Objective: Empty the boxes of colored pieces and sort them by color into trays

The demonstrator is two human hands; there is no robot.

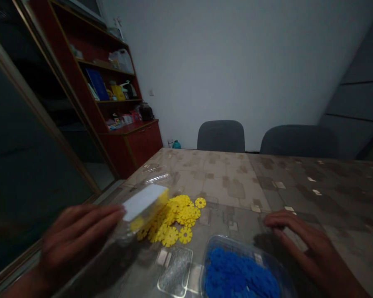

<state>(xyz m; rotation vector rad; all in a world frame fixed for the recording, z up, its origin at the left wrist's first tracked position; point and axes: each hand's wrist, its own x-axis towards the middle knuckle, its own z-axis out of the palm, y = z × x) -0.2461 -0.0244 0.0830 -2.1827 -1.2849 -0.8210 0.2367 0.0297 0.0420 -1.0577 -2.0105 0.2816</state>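
Observation:
My left hand [81, 236] is closed on a clear plastic box [146, 202] with a white label, tilted on its side. Yellow shows through its wall. Beside and partly behind it lies a heap of yellow notched plastic discs [183, 213] on the table. At the bottom, a clear tub [219, 239] holds many blue plastic pieces [236, 271]. To the right of this tub is my right hand [307, 240], with its fingers loosely curved, the thumb apart and nothing visible in it. A clear flat lid [175, 271] lies between the yellow heap and the blue tub.
A patterned cover lies over the table [217, 169]. Another clear plastic piece [157, 176] is behind the tilted box. Two grey chairs [220, 136] stand at the far edge. On the left are a red shelf cabinet [136, 142] and sliding glass doors [25, 157].

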